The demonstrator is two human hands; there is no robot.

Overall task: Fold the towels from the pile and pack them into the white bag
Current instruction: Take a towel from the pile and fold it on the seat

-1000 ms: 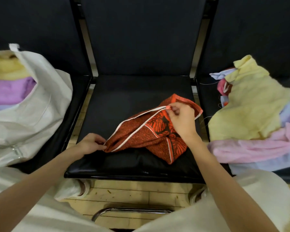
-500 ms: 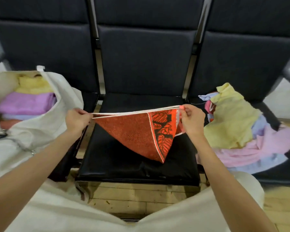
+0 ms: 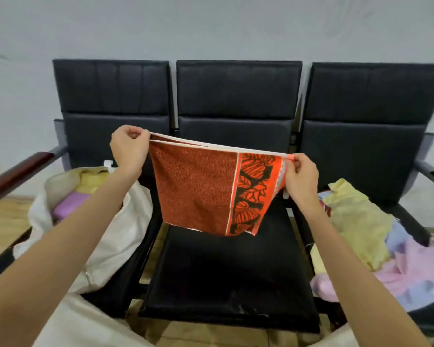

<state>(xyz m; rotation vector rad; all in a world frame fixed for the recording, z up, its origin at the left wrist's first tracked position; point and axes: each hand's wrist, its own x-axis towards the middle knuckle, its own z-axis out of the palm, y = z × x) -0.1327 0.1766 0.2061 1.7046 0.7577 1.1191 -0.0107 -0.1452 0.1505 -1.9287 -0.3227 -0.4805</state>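
An orange-red towel (image 3: 198, 191) with a black leaf band hangs in the air above the middle seat, folded double along its white-trimmed top edge. My left hand (image 3: 128, 149) pinches its upper left corner and my right hand (image 3: 301, 176) pinches the upper right corner, so the edge is stretched between them. The white bag (image 3: 115, 236) lies open on the left seat with yellow and purple folded towels inside. The pile of towels (image 3: 371, 236), yellow, pink and pale blue, lies on the right seat.
A row of three black chairs stands against a pale wall; the middle seat (image 3: 226, 276) is bare under the hanging towel. Dark wooden armrests (image 3: 18, 174) stick out at both ends. A wooden floor shows below the seats.
Both hands have lifted the towel off the middle seat and pulled its top edge taut, higher than half a second ago. The camera has tilted up, so the chair backs and wall show.
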